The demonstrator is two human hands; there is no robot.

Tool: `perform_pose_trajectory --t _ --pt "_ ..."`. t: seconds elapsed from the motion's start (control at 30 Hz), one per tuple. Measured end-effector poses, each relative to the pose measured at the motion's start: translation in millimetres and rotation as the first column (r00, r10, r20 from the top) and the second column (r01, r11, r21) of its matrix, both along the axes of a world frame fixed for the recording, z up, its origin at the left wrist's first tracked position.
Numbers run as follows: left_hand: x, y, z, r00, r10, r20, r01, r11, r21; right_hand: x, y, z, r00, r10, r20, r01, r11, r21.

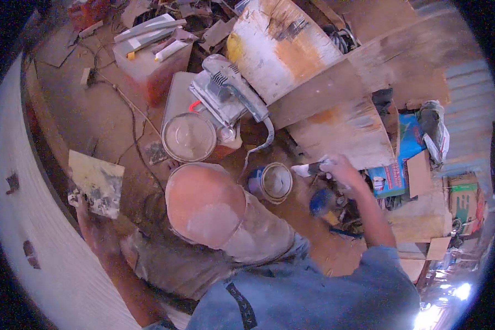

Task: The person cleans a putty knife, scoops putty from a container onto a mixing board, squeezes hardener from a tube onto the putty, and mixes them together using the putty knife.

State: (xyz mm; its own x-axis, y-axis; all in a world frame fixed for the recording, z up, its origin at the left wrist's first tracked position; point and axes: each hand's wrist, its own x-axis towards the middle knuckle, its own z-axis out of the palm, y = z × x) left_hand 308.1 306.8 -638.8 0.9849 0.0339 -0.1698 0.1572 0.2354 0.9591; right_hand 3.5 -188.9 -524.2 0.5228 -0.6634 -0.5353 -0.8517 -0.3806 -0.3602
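My left hand (82,208) grips the lower left edge of a square, pale board (97,179) with dark smears. On the other side, my right hand (341,169) is closed around a putty knife (307,169) with white paste on its end. White also marks the fingers of that hand. The knife's tip is just right of an open tin (276,181) with whitish material inside, apart from its rim. Between my hands is a dusty, rounded orange-topped shape (206,201) that looks like my bent knee.
A dusty electric sander (231,91) with a cord rests on a pale container, beside a round lid (189,137). Tubes (154,36) lie on a box behind. Stained boards (291,44) lean at the upper right. A blue package (401,148) and clutter stand right.
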Motion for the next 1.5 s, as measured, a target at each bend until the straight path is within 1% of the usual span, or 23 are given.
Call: perform_pose_trajectory --t 0.03,0.1,0.13,0.2,0.27,0.3,0.37,0.4,0.43,0.47,0.53,0.57,0.63,0.73,0.77,0.93,1.03,1.1,1.2,1.27,1.37,1.43,1.5 --pt "-4.3 -6.7 18.5 1.0 0.003 0.005 -0.003 1.0 -0.008 12.2 12.6 31.6 1.0 -0.009 0.02 0.01 1.0 -0.018" --pt "-10.5 -19.8 51.6 0.983 -0.052 -0.178 -0.04 0.879 -0.475 33.2 33.9 84.3 0.982 0.036 0.187 -0.03 0.999 -0.034" --pt "-14.7 -23.6 55.5 0.986 -0.037 -0.163 -0.046 0.876 -0.479 47.9 47.9 112.2 0.976 0.082 0.204 -0.065 0.994 -0.09" --pt "-23.3 -23.0 57.2 0.961 -0.277 0.0 0.237 0.82 -0.521 74.9 75.4 156.5 0.949 0.157 0.275 -0.113 0.979 -0.171" --pt "-24.8 -25.8 53.6 0.942 -0.335 -0.029 0.328 0.935 -0.131 101.5 102.9 180.7 0.908 0.223 0.354 -0.168 0.969 -0.181" --pt "-30.2 -28.5 77.9 0.932 -0.358 -0.059 0.363 0.921 0.142 116.1 120.0 190.0 0.866 0.282 0.413 -0.216 0.956 -0.2" --pt "-34.6 -35.4 107.4 0.935 -0.34 -0.097 0.349 0.842 0.41 141.9 150.4 188.8 0.8 0.356 0.483 -0.283 0.934 -0.22" --pt "-33.4 -39.1 110.0 0.921 -0.375 -0.108 0.379 0.925 0.028 154.5 167.2 185.7 0.746 0.429 0.509 -0.363 0.903 -0.228" --pt "-33.0 -39.8 112.3 0.905 -0.416 -0.093 0.358 0.861 -0.362 165.7 182.3 183.8 0.688 0.494 0.532 -0.436 0.867 -0.241" --pt "-33.8 -36.8 116.0 0.915 -0.395 -0.08 0.342 0.867 -0.361 175.6 193.4 177.4 0.669 0.512 0.538 -0.453 0.855 -0.25" --pt "-32.1 -34.2 116.1 0.907 -0.414 -0.076 0.321 0.797 -0.512 196.5 204.8 152.1 0.387 0.76 0.522 -0.662 0.623 -0.417" --pt "-30.6 -33.3 113.2 0.903 -0.423 -0.074 0.299 0.743 -0.598 205.6 211.2 144.4 0.364 0.772 0.521 -0.67 0.606 -0.429" --pt "-30.0 -28.6 110.2 0.91 -0.407 -0.075 0.278 0.736 -0.617 219.8 221.6 130.4 0.048 0.875 0.483 -0.707 0.371 -0.602" --pt "-27.2 -17.5 115.2 0.91 -0.392 -0.134 0.229 0.745 -0.626 233.1 223.8 107.8 -0.094 0.86 0.502 -0.667 0.32 -0.673" --pt "-35.7 -47.4 117.7 0.919 -0.373 -0.125 0.217 0.745 -0.63 230.8 189.5 92.1 -0.132 0.842 0.523 -0.668 0.314 -0.674" --pt "-35.3 -49.5 107.7 0.908 -0.417 -0.044 0.264 0.651 -0.712 237.5 185.0 53.4 -0.194 0.925 0.327 -0.519 0.186 -0.834" --pt "-36.2 -47.9 100.0 0.917 -0.4 0.013 0.288 0.638 -0.714 238.6 197.8 47.3 -0.18 0.93 0.32 -0.493 0.197 -0.847" --pt "-39.5 -44.4 98.9 0.941 -0.338 0.012 0.261 0.704 -0.661 239.3 203.6 50.2 -0.167 0.937 0.306 -0.473 0.196 -0.859" --pt "-45.8 -42.0 113.9 0.963 -0.267 0.028 0.22 0.726 -0.652 237.8 209.2 55.4 -0.154 0.944 0.291 -0.44 0.198 -0.876" --pt "-45.9 -37.8 111.1 0.957 -0.289 0.036 0.245 0.73 -0.638 236.9 213.3 57.9 -0.149 0.948 0.281 -0.426 0.195 -0.883" --pt "-46.9 -36.8 105.0 0.955 -0.289 0.065 0.26 0.716 -0.647 236.0 215.3 64.3 -0.082 0.956 0.281 -0.434 0.219 -0.874" --pt "-51.1 -39.0 102.1 0.958 -0.277 0.081 0.258 0.699 -0.667 235.1 201.6 64.3 0.024 0.975 0.223 -0.481 0.206 -0.852" --pt "-61.7 -28.0 93.5 0.989 -0.097 0.114 0.133 0.917 -0.375 223.5 175.8 61.7 0.123 0.957 0.264 -0.443 0.291 -0.848"
